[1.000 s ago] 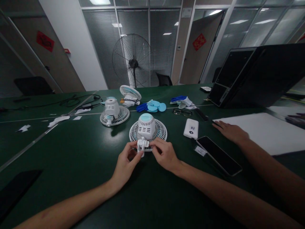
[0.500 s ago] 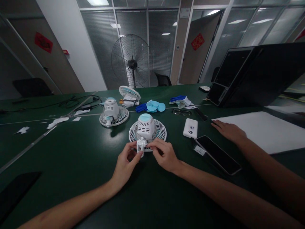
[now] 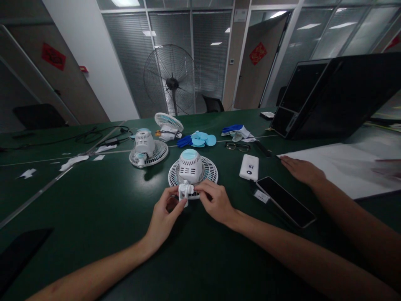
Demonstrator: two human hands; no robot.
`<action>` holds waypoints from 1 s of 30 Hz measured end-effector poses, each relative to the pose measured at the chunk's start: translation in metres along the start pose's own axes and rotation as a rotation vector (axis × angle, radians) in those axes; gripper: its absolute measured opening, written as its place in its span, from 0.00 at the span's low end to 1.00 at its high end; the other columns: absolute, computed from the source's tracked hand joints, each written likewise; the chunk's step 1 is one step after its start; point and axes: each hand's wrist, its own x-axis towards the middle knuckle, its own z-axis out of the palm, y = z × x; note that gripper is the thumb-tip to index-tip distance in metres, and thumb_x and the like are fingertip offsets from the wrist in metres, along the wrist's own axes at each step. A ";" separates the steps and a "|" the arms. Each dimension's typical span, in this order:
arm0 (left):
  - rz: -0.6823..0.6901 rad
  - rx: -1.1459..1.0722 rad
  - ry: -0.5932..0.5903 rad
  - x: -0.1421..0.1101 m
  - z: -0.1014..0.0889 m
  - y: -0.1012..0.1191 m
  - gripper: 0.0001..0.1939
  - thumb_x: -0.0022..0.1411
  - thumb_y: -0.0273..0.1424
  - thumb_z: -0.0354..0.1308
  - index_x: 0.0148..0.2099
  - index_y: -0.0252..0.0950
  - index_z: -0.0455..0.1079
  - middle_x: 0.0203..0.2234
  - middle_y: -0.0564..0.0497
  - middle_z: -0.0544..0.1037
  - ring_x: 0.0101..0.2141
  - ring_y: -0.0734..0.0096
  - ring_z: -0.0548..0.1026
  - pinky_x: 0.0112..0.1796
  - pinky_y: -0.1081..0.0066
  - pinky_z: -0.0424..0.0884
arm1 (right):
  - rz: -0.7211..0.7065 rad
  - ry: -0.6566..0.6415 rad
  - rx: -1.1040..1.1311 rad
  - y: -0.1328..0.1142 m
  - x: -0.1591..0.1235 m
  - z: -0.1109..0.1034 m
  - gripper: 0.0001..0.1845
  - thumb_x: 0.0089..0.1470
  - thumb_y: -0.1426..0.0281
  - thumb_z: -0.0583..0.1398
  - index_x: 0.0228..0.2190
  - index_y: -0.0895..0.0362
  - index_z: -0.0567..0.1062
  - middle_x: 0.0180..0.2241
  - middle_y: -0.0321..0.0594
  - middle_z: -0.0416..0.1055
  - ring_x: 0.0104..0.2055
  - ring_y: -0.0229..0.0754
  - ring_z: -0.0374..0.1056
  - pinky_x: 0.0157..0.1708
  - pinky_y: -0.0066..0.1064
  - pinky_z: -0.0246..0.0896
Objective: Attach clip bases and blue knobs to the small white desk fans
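Note:
A small white fan (image 3: 190, 166) lies face down on the green table, its motor housing with a light-blue cap pointing up. At its near edge is a white plastic bracket (image 3: 185, 189). My left hand (image 3: 163, 214) is closed around the bracket from the left, thumb in front and fingers behind. On the right side, my right hand (image 3: 216, 202) pinches at the bracket's joint; whether a small part sits between those fingertips is hidden. The fan's grille rests flat on the table behind both hands.
Two more small fans (image 3: 145, 144) (image 3: 169, 125) stand behind, near blue discs (image 3: 203, 139), gloves (image 3: 236, 131) and glasses (image 3: 238, 146). Rightward lie a white power bank (image 3: 249, 167), a phone (image 3: 286, 201), and another person's hand (image 3: 302, 170) on a white sheet (image 3: 341, 167). A dark monitor-like panel (image 3: 341, 96) rises behind.
The view has shifted slightly; both my hands keep their hold at the bracket. At the far right, a blurred shape with a thin stick has come over the white sheet.

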 end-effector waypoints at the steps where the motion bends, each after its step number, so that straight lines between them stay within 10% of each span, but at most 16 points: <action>1: 0.003 -0.001 -0.002 0.000 0.000 -0.001 0.19 0.67 0.40 0.64 0.56 0.37 0.69 0.42 0.48 0.79 0.35 0.65 0.77 0.35 0.68 0.75 | -0.015 -0.016 0.005 0.000 0.000 0.000 0.14 0.63 0.78 0.56 0.42 0.55 0.80 0.37 0.40 0.76 0.34 0.40 0.71 0.34 0.32 0.65; 30: 0.005 0.007 0.005 0.000 -0.001 -0.002 0.20 0.67 0.41 0.64 0.56 0.37 0.69 0.41 0.47 0.79 0.35 0.64 0.77 0.35 0.67 0.74 | 0.017 -0.021 0.030 -0.003 0.003 -0.001 0.19 0.63 0.78 0.56 0.51 0.52 0.78 0.37 0.39 0.75 0.33 0.39 0.70 0.33 0.31 0.65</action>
